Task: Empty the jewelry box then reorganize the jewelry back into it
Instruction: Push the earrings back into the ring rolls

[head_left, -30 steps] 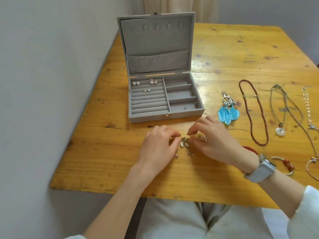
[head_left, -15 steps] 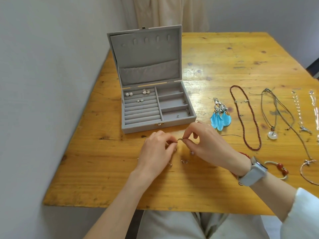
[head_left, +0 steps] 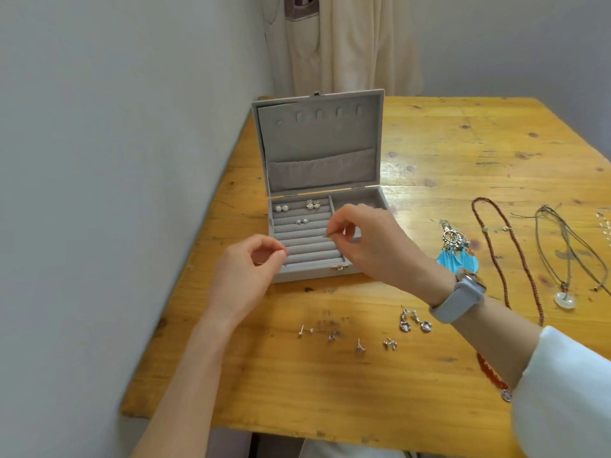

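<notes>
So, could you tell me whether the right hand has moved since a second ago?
Yes. The right hand has gone from the table in front of the jewelry box up over its ring rolls, pinching a small earring.

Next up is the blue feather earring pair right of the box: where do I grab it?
Pinch the silver hoop top of the feather earrings from above, I'd say. That metal part lies flat on the table toward the far side; the soft feathers trail toward you and would likely crumple.

Wooden table (head_left: 463,160), yellow-orange finish with dark knots and scuffs, stands with its nine o'clock edge against a pale grey wall (head_left: 115,193). Cream curtain (head_left: 347,44) hangs at twelve o'clock beyond the table's far edge. Grey-strapped wristwatch (head_left: 458,297) and white sleeve (head_left: 562,391) sit at four o'clock.
</notes>
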